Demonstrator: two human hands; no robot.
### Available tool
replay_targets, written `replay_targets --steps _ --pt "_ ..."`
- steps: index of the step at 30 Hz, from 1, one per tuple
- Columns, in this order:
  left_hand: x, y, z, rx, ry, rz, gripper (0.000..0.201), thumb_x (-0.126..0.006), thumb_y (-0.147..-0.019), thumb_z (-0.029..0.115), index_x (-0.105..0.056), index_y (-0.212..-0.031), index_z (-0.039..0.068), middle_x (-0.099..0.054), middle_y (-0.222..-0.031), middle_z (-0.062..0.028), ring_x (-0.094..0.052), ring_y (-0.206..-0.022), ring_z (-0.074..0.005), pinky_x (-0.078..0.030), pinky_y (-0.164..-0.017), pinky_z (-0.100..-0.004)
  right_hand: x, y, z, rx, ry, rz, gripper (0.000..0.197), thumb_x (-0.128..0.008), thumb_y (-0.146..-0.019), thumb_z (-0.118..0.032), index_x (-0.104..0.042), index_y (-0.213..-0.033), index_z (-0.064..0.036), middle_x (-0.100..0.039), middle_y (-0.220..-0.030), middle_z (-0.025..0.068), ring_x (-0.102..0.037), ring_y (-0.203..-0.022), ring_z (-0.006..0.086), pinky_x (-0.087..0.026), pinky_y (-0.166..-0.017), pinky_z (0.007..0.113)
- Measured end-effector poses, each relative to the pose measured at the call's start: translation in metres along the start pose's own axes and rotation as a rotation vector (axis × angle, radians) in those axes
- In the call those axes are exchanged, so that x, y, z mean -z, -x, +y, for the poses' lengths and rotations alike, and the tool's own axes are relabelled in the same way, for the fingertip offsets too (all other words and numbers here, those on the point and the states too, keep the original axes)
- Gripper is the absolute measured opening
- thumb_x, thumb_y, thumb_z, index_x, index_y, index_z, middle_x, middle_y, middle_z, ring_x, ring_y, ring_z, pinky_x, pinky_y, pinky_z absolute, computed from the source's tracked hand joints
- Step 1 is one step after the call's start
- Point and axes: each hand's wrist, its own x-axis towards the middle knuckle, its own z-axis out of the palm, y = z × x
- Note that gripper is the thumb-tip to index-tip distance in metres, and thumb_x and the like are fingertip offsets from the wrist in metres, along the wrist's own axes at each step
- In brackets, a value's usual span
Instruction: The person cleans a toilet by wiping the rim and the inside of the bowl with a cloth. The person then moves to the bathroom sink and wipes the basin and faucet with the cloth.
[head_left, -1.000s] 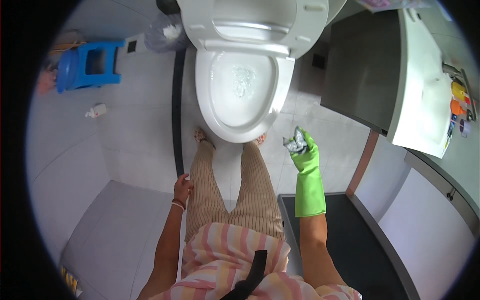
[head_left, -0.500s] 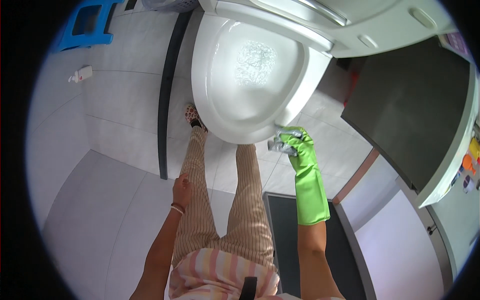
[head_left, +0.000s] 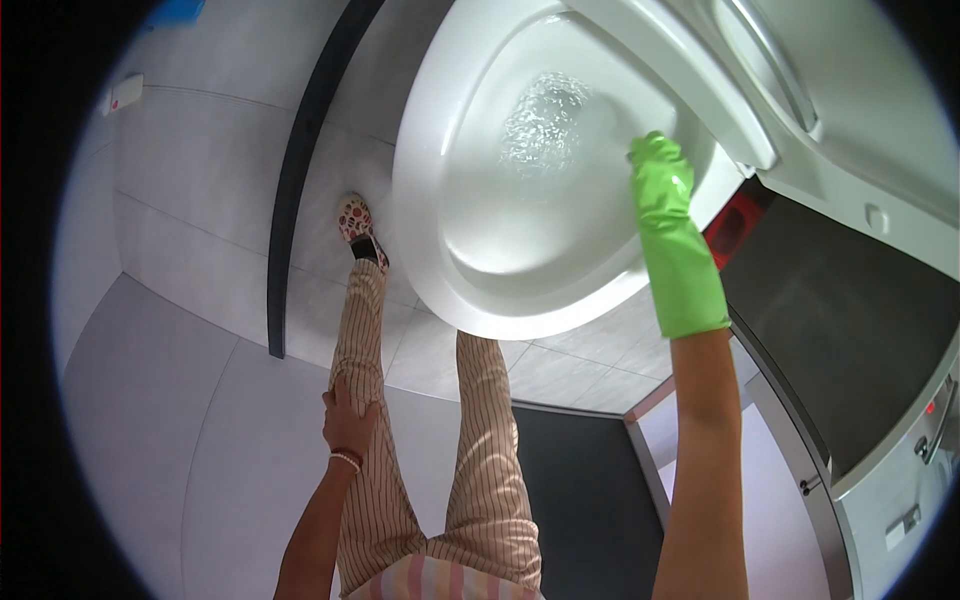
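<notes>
The right hand [head_left: 660, 170], in a bright green rubber glove, reaches over the far right rim into the white ceramic toilet bowl [head_left: 470, 290]. Its fingers curl down inside the bowl; whether they are closed on something I cannot tell, since the glove's back hides them. Foamy water [head_left: 545, 125] sits in the bowl's throat, just beside the glove. The bare left hand [head_left: 348, 425] rests flat on the left thigh of the striped beige trousers [head_left: 480, 470], fingers together and holding nothing.

The risk I see is balance. The person leans far forward on pale grey floor tiles [head_left: 190, 250] that would be slippery if wet, with one patterned slipper [head_left: 355, 225] set close under the bowl's left edge. Splashing from the foam could reach the bare forearm above the glove's cuff.

Room is tight on the right: the raised white seat and lid [head_left: 760, 90] stand just behind the glove, and a dark grey cabinet [head_left: 850, 330] stands near the forearm. The left side, past a dark floor strip [head_left: 300, 180], has open floor.
</notes>
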Motion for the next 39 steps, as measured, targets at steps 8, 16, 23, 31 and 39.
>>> replay_targets --steps 8,16,23,31,39 --pt "0.000 0.000 -0.004 -0.008 0.048 0.017 0.079 -0.067 -0.071 0.032 -0.027 -0.135 0.008 -0.041 -0.115 -0.0178 -0.054 -0.097 -0.0370 -0.050 -0.076 -0.0453 -0.038 0.040 -0.035 0.122 0.476 0.001 0.017 -0.053 -0.077 -0.003 -0.057 -0.086 0.0112 -0.058 -0.073 0.0171 -0.061 -0.055 0.0234 -0.050 -0.042 0.037" --pt "-0.011 -0.006 -0.006 -0.036 0.093 0.022 0.080 -0.068 -0.071 0.031 -0.027 -0.135 0.008 -0.041 -0.115 -0.0177 -0.052 -0.100 -0.0374 -0.049 -0.076 -0.0457 -0.060 0.031 -0.013 0.084 0.408 -0.115 0.009 -0.056 -0.075 -0.008 -0.062 -0.079 -0.0025 -0.059 -0.074 0.0108 -0.062 -0.061 0.0226 -0.050 -0.045 0.036" --pt "-0.002 -0.002 -0.007 -0.003 0.124 0.034 0.080 -0.068 -0.069 0.031 -0.028 -0.135 0.008 -0.041 -0.116 -0.0185 -0.052 -0.100 -0.0380 -0.049 -0.075 -0.0470 -0.037 0.036 -0.039 0.120 0.378 -0.104 0.010 -0.057 -0.072 -0.006 -0.062 -0.078 0.0012 -0.059 -0.079 0.0154 -0.060 -0.061 0.0235 -0.048 -0.044 0.037" --pt "-0.007 -0.001 -0.011 -0.018 0.176 -0.004 0.082 -0.068 -0.071 0.032 -0.026 -0.137 0.007 -0.039 -0.120 -0.0191 -0.052 -0.100 -0.0392 -0.049 -0.078 -0.0460 -0.038 0.004 -0.027 0.053 0.433 -0.266 0.017 -0.055 -0.073 -0.003 -0.060 -0.086 0.0067 -0.058 -0.073 0.0125 -0.056 -0.060 0.0214 -0.046 -0.043 0.040" --pt "-0.007 -0.006 -0.011 0.000 0.175 0.028 0.078 -0.068 -0.069 0.030 -0.030 -0.134 0.009 -0.040 -0.117 -0.0181 -0.053 -0.100 -0.0378 -0.050 -0.076 -0.0469 -0.042 0.009 -0.024 0.270 0.371 -0.062 0.004 -0.058 -0.071 -0.008 -0.059 -0.070 -0.0046 -0.054 -0.066 0.0070 -0.056 -0.054 0.0205 -0.045 -0.038 0.035"
